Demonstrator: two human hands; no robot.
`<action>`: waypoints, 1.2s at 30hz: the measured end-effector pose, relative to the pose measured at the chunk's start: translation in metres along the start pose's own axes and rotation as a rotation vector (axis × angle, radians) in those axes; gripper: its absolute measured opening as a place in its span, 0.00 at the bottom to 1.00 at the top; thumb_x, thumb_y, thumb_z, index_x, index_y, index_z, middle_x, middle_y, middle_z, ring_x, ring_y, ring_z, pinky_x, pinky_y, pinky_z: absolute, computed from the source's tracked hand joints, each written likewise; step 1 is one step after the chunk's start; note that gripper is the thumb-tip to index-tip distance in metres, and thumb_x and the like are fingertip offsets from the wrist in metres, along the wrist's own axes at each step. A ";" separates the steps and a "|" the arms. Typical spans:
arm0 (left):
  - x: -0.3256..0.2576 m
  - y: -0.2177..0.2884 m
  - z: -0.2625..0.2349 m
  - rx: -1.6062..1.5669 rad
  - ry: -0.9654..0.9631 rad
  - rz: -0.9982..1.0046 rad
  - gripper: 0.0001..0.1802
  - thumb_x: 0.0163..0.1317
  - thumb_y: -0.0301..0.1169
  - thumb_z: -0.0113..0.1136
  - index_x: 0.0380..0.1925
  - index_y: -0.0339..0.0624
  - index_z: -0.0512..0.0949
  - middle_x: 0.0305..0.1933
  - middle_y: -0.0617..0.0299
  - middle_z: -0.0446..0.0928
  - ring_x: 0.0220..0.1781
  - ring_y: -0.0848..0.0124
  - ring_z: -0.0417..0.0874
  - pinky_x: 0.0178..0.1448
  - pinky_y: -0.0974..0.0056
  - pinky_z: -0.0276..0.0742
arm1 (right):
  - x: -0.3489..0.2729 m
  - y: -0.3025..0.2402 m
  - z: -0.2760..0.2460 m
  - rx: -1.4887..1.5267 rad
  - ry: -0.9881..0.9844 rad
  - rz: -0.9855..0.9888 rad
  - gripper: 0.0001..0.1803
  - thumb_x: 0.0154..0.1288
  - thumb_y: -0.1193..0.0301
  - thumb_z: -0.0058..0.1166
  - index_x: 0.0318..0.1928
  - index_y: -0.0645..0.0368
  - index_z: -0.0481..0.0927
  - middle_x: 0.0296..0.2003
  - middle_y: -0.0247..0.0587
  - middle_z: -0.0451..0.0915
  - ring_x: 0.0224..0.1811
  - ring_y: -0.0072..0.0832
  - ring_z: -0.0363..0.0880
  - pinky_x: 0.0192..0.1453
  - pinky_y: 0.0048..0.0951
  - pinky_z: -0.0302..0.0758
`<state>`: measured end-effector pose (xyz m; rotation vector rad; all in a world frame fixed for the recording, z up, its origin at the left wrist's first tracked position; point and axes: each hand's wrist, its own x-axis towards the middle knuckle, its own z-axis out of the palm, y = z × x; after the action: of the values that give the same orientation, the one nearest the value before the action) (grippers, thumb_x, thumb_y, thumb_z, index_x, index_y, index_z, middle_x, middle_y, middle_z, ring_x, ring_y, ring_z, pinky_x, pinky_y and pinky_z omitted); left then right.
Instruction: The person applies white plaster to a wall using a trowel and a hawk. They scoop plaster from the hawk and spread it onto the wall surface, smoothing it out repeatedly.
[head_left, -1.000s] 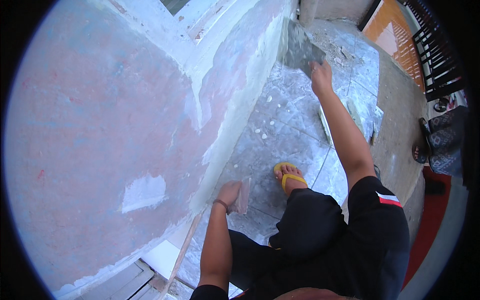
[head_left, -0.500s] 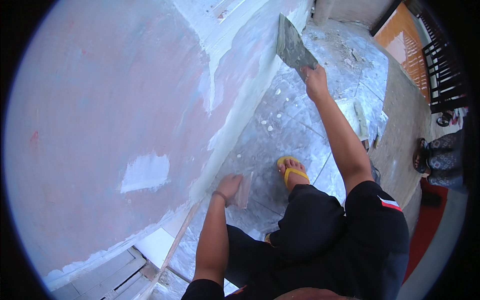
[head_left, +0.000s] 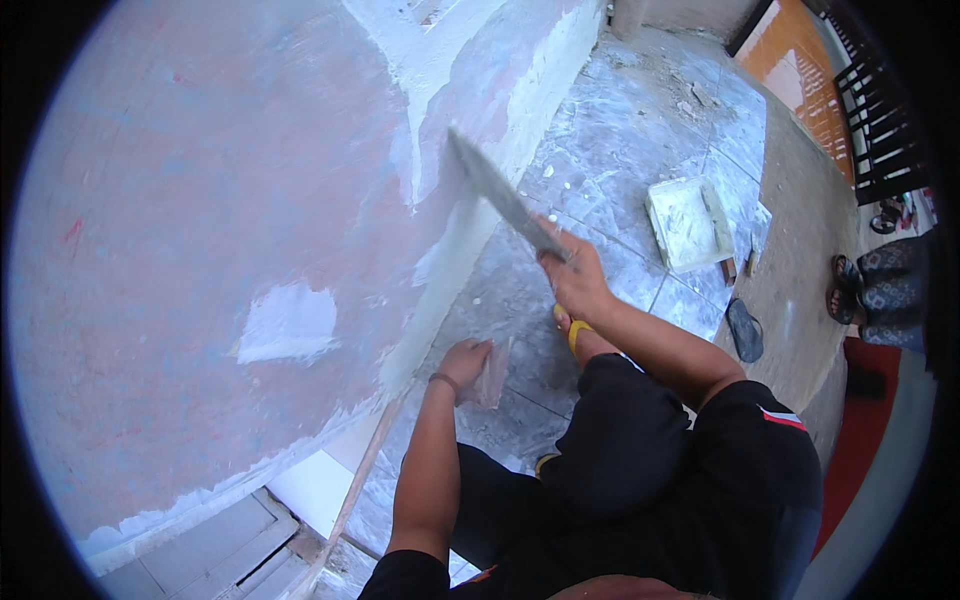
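Observation:
My right hand (head_left: 580, 275) is wrapped round a wide grey putty knife (head_left: 500, 195), held out at the lower part of the wall with its blade seen nearly edge-on and slightly blurred. The wall (head_left: 200, 200) is a faded pinkish-blue with white filler patches (head_left: 290, 322) and a smeared whitish band along its base. Low beside that base, my left hand (head_left: 465, 362) is closed on a flat, pale pinkish plate (head_left: 490, 375); its exact kind is unclear. Whether the knife's edge touches the wall I cannot tell.
On the smeared grey tiles (head_left: 610, 130) stands a white tray (head_left: 690, 225) with whitish residue. A dark slipper (head_left: 745, 330) lies near it. Another person's sandalled feet (head_left: 845, 290) are at the right, near a black railing (head_left: 870, 120). A thin wooden stick (head_left: 365, 470) leans by the wall.
My right hand has drawn the putty knife nearer and to the left along the wall, turning its blade edge-on. The white tray has come out from behind my arm. My left hand barely moved.

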<state>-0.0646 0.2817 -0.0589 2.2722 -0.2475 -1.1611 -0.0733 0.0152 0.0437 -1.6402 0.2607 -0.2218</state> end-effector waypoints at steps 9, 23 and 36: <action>0.026 0.011 0.003 0.051 0.133 0.239 0.31 0.71 0.52 0.47 0.42 0.30 0.81 0.42 0.39 0.82 0.47 0.47 0.82 0.51 0.52 0.75 | -0.016 0.019 -0.070 0.750 0.219 0.236 0.19 0.58 0.79 0.53 0.52 0.65 0.73 0.44 0.43 0.79 0.45 0.35 0.80 0.52 0.40 0.78; 0.095 0.128 0.044 -1.081 -0.174 0.318 0.15 0.71 0.32 0.53 0.49 0.29 0.75 0.45 0.52 0.81 0.44 0.64 0.84 0.50 0.62 0.81 | -0.154 -0.005 -0.242 0.790 0.756 0.292 0.23 0.61 0.77 0.55 0.57 0.68 0.72 0.49 0.46 0.78 0.54 0.40 0.77 0.63 0.42 0.72; 0.066 0.239 0.105 -1.397 -0.437 0.452 0.18 0.69 0.29 0.52 0.55 0.32 0.72 0.53 0.49 0.79 0.53 0.55 0.82 0.58 0.48 0.79 | -0.290 -0.133 -0.322 0.566 1.059 -0.087 0.18 0.59 0.75 0.59 0.51 0.63 0.75 0.41 0.39 0.80 0.44 0.35 0.81 0.56 0.37 0.77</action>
<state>-0.0860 0.0172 -0.0174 0.6991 -0.0478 -1.0270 -0.4414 -0.1940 0.2066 -0.8459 0.8356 -1.1245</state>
